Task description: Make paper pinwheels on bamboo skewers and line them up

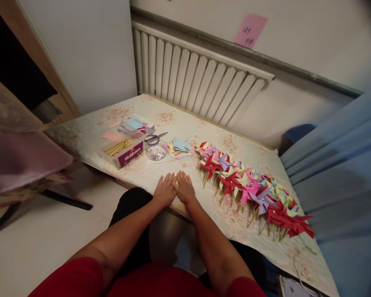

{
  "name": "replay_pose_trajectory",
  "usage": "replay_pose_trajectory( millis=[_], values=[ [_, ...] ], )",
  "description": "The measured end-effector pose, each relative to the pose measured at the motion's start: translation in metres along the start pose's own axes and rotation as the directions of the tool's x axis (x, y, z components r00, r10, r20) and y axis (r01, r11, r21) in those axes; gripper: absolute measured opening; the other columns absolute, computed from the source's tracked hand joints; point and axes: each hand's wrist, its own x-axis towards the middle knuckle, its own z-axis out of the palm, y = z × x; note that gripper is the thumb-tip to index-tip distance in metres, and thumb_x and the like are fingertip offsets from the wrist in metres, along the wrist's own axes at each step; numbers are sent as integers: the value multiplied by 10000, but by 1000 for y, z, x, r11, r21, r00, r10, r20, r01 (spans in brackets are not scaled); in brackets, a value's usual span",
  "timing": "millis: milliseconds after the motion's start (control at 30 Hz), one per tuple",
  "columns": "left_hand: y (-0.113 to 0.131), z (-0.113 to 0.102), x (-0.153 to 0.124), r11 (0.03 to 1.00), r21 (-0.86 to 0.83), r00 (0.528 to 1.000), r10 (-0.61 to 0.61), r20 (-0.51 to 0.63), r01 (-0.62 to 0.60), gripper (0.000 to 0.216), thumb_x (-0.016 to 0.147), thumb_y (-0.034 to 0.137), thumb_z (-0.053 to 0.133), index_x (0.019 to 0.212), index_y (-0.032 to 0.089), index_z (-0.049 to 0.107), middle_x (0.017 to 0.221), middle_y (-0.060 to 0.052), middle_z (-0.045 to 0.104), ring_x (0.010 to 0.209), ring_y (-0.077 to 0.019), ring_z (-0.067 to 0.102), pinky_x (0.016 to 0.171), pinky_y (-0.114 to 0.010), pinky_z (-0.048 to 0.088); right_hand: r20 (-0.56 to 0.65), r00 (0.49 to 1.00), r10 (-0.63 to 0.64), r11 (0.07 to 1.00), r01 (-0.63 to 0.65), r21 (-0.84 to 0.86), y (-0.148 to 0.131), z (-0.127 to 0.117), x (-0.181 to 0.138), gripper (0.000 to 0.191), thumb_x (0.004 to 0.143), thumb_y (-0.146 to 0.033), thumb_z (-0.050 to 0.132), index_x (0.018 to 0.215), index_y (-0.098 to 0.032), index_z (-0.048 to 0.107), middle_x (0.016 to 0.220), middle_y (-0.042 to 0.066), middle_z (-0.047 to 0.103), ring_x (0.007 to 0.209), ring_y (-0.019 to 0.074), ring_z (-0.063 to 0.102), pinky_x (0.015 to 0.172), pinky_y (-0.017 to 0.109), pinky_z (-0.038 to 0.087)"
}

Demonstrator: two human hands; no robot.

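Observation:
My left hand (164,190) and my right hand (184,187) lie flat side by side on the patterned tablecloth (142,173) near the table's front edge, fingers stretched out, holding nothing. Just beyond them sit a small stack of coloured paper squares (179,146), a clear round dish of shiny beads (156,151) and scissors (156,137). To the right runs a long row of finished paper pinwheels on wooden sticks (250,187), red, pink, purple and yellow.
An open box of thin yellow sticks (123,149) stands at the left with more coloured paper (132,123) behind it. A white radiator (198,78) lines the wall behind, with a pink note (250,29) above. Blue fabric (343,173) borders the table's right.

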Motion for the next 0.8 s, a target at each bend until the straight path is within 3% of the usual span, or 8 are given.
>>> replay_pose_trajectory(
  millis=[333,533,800],
  values=[
    [-2,1,-2,1000,-1,1000,17,-18,-17,570,956,346,313,1479,135,404,1576,-90,333,1478,-271,238,1196,-507,171,-25,1000,-17,999,16,-36,10,3,-32,606,1013,-464,333,1483,-85,367,1573,159,303,1476,265,237,1195,469,173],
    [-3,8,-1,1000,1,996,26,-85,-26,572,950,375,340,1469,151,423,1566,-98,354,1470,-275,257,1192,-511,169,-44,999,-24,998,21,-59,11,2,-54,616,997,-458,389,1477,-72,368,1574,170,295,1475,283,233,1192,489,174],
    [-21,3,-14,999,26,995,50,-86,-48,579,949,420,364,1472,177,417,1571,-98,346,1476,-274,244,1197,-499,153,-73,997,12,998,-17,-68,9,-2,-81,661,972,-478,445,1475,-57,359,1573,197,283,1482,289,210,1190,498,171]
  ],
)
